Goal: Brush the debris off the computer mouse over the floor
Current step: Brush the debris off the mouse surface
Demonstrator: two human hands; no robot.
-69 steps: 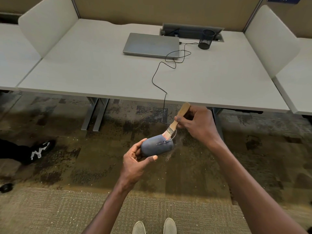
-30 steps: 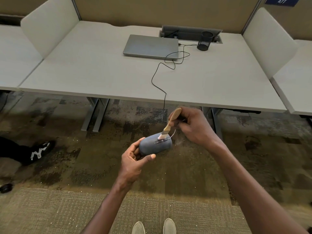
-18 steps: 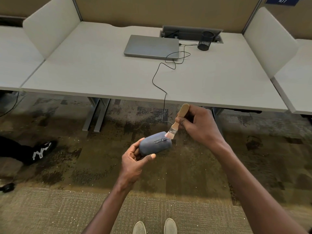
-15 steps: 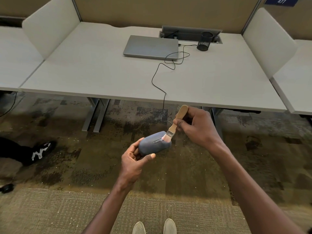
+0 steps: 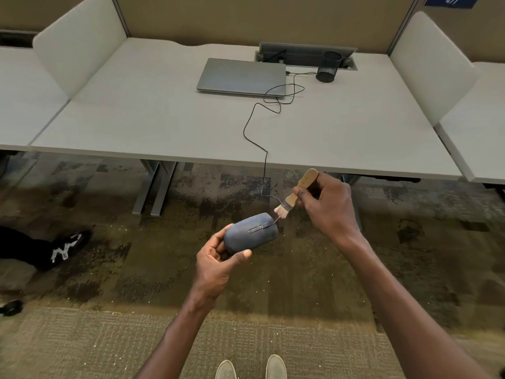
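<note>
A dusty blue-grey computer mouse (image 5: 252, 231) is held over the carpeted floor (image 5: 300, 283) by my left hand (image 5: 218, 265), which grips its rear end from below. My right hand (image 5: 326, 205) holds a small wooden-handled brush (image 5: 297, 192). Its pale bristles (image 5: 281, 212) sit just off the mouse's front tip, where the black cable (image 5: 254, 119) leaves it and runs up onto the desk. White specks of debris lie on the carpet below.
The white desk (image 5: 136, 127) stands in front with a closed grey laptop (image 5: 241, 76), a black mesh cup (image 5: 328, 67) and side dividers. Another person's black shoe (image 5: 61, 248) lies on the floor at left. My own shoes (image 5: 251, 369) show at the bottom.
The brush has swept forward along the mouse's top and lifted off past its front tip. My left hand keeps the mouse in about the same place.
</note>
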